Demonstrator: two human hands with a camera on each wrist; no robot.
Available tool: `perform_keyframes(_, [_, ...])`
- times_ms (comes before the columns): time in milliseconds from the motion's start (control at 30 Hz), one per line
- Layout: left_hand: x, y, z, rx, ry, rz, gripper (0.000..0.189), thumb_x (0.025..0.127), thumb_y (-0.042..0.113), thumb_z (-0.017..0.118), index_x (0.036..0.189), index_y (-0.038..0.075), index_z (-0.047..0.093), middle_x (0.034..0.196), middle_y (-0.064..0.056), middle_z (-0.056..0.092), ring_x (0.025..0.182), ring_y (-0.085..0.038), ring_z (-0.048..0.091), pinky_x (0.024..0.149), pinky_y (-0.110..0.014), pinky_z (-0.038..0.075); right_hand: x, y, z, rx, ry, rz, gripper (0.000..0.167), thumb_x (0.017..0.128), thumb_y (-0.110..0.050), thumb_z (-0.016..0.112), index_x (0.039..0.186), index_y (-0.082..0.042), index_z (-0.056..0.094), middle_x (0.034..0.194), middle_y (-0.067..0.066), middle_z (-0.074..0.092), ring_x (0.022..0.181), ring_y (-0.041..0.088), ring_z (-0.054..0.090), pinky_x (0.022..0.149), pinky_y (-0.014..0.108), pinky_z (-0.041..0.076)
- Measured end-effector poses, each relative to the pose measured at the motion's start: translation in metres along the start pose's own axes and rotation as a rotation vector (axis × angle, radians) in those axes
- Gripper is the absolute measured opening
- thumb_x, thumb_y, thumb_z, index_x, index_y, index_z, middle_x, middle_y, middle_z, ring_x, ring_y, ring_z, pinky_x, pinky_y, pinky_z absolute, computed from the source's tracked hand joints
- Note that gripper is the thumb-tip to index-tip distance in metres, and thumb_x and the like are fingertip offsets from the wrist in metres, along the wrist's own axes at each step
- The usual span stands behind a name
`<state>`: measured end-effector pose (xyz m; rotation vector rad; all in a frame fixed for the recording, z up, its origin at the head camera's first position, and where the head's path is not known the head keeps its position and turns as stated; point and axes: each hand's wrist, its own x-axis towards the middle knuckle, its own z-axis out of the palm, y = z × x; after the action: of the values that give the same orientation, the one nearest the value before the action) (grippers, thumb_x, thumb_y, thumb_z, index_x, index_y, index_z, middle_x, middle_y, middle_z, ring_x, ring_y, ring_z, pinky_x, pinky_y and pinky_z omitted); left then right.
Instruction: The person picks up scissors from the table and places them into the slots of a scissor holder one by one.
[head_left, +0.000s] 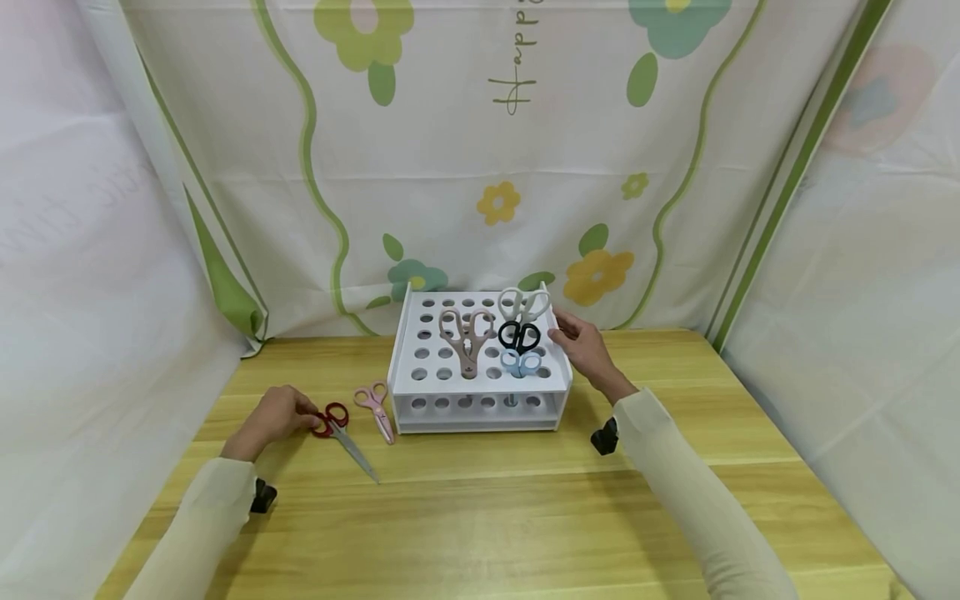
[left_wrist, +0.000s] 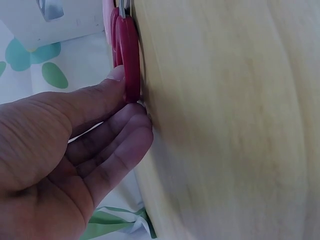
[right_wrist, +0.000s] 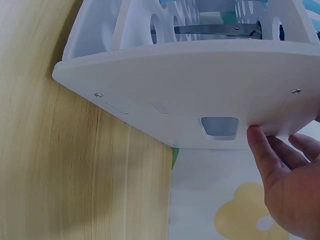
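While the left hand [head_left: 277, 415] pinches a handle of the red scissors [head_left: 351, 445] near the pink scissors [head_left: 380, 415], left of the white rack [head_left: 480, 424], the right hand [head_left: 590, 351] grips the rack's side.

We see a wood-grain worktop [head_left: 480, 517] with a smooth, low sheen. Toward its left edge, the red-handled scissors [head_left: 347, 442] pair glossy, plastic-looking loops [left_wrist: 131, 60] with smooth metal blades. By the back edge, the white rack [head_left: 480, 385] looks like smooth, matt plastic board, with shiny metal screws [right_wrist: 99, 95]. Beyond that edge hangs printed cloth [head_left: 450, 125], matt and lightly creased.
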<state>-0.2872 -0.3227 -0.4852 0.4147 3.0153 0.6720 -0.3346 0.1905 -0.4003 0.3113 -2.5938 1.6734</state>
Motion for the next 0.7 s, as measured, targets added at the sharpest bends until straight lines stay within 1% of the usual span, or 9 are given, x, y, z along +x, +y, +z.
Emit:
perform_keyframes(100, [0.000, 0.000, 0.000, -0.006, 0.001, -0.009, 0.010, 0.084, 0.010, 0.077, 0.089, 0.001, 0.078, 0.085, -0.011, 0.076, 0.081, -0.029, 0.068, 0.072, -0.043, 0.054, 0.002, 0.003, -0.001, 0.006, -0.005, 0.003, 0.054, 0.103, -0.015, 0.053, 0.152, -0.004, 0.034, 0.153, 0.023, 0.039, 0.141, 0.037, 0.040, 0.112, 0.048, 0.037])
perform_keyframes(167, [0.000, 0.000, 0.000, -0.021, 0.001, -0.027, 0.010, 0.084, 0.009, 0.077, 0.088, 0.001, 0.078, 0.084, -0.011, 0.076, 0.081, -0.027, 0.068, 0.071, -0.040, 0.055, 0.006, 0.008, -0.001, 0.017, -0.009, 0.004, 0.054, 0.102, -0.015, 0.054, 0.152, -0.004, 0.035, 0.153, 0.022, 0.039, 0.141, 0.038, 0.039, 0.112, 0.049, 0.037])
perform_keyframes(267, [0.001, 0.000, 0.001, -0.079, -0.008, -0.083, 0.008, 0.085, 0.006, 0.075, 0.088, 0.000, 0.078, 0.081, -0.010, 0.075, 0.075, -0.023, 0.067, 0.064, -0.034, 0.054, 0.014, 0.021, -0.001, 0.039, -0.010, 0.004, 0.055, 0.102, -0.017, 0.055, 0.152, -0.007, 0.035, 0.154, 0.021, 0.038, 0.142, 0.037, 0.039, 0.112, 0.049, 0.036])
perform_keyframes(400, [0.001, 0.000, 0.002, -0.132, -0.011, -0.130, 0.006, 0.085, 0.004, 0.074, 0.086, -0.001, 0.077, 0.078, -0.009, 0.074, 0.066, -0.016, 0.065, 0.055, -0.026, 0.051, 0.022, 0.037, 0.000, 0.042, 0.002, -0.003, 0.055, 0.102, -0.022, 0.056, 0.152, -0.013, 0.037, 0.155, 0.017, 0.039, 0.142, 0.033, 0.039, 0.113, 0.047, 0.037])
perform_keyframes(500, [0.001, 0.001, 0.002, -0.133, -0.005, -0.129, 0.006, 0.084, 0.004, 0.075, 0.085, -0.002, 0.077, 0.077, -0.009, 0.074, 0.063, -0.014, 0.065, 0.053, -0.025, 0.051, 0.022, 0.040, 0.001, 0.025, 0.016, -0.011, 0.054, 0.102, -0.024, 0.056, 0.152, -0.015, 0.038, 0.154, 0.015, 0.042, 0.141, 0.032, 0.042, 0.112, 0.046, 0.038])
perform_keyframes(700, [0.001, 0.005, 0.001, -0.145, 0.002, -0.153, 0.004, 0.083, 0.001, 0.075, 0.083, -0.003, 0.076, 0.074, -0.010, 0.072, 0.060, -0.015, 0.065, 0.052, -0.027, 0.052, 0.021, 0.039, 0.002, 0.016, 0.026, -0.010, 0.054, 0.102, -0.024, 0.056, 0.152, -0.016, 0.039, 0.153, 0.015, 0.043, 0.139, 0.032, 0.043, 0.111, 0.046, 0.039])
